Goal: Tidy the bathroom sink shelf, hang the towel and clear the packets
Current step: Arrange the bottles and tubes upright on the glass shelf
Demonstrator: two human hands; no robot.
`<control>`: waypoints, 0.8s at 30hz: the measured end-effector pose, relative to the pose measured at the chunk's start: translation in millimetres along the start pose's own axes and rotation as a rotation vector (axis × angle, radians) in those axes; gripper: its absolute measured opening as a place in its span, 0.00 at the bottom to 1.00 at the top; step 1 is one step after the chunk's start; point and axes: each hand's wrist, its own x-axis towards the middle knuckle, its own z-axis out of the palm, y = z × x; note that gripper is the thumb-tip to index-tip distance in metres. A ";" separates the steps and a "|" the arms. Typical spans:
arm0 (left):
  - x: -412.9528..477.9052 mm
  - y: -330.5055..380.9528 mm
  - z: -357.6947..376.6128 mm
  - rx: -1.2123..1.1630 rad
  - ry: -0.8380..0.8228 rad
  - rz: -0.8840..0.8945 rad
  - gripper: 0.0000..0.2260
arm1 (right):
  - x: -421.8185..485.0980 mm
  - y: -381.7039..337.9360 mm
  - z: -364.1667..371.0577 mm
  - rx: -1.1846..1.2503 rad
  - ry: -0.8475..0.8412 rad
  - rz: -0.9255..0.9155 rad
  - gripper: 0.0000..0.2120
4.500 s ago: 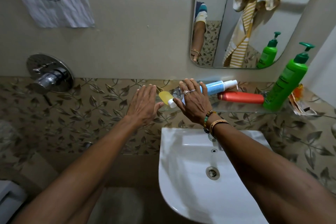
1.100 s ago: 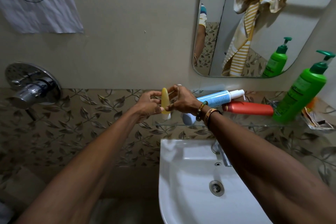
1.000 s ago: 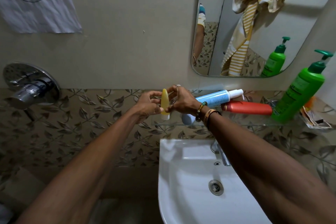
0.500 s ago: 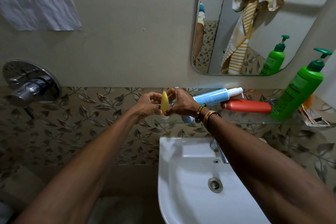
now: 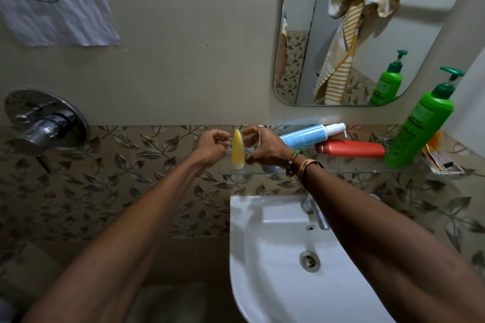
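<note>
Stood up since lying flat, yellow tube (image 5: 238, 148) on white cap (image 5: 238, 165), left hand (image 5: 211, 148) and right hand (image 5: 266, 148) pinching it

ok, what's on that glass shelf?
Upright yellow tube pinched between left hand and right hand; lying blue tube and red bottle; standing green pump bottle; packets rightmost. Right hand covers more.

Clear glass shelf (image 5: 341, 171), glossy white ceramic sink (image 5: 265, 257), shiny chrome shower valve (image 5: 44, 123), crumpled paper sheet (image 5: 55, 8)

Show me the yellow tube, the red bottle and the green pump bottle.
yellow tube (image 5: 237, 149), head view, middle of its body.
red bottle (image 5: 351, 148), head view, middle of its side.
green pump bottle (image 5: 420, 127), head view, on its label.
</note>
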 end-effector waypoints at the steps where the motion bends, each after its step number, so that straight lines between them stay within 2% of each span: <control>1: -0.2 -0.4 -1.2 0.002 0.022 0.008 0.19 | -2.5 0.3 -1.5 0.014 0.009 0.015 0.38; 15: -19.6 -10.0 -0.5 0.110 0.161 0.136 0.07 | -48.6 -0.5 -6.0 -0.016 0.309 0.089 0.30; 19: -32.5 -5.7 6.0 0.139 0.268 0.166 0.08 | -60.0 1.4 -11.0 -0.018 0.349 0.113 0.28; 24: -45.1 7.8 5.1 0.125 0.296 0.203 0.05 | -63.7 7.6 -19.3 -0.008 0.358 0.135 0.26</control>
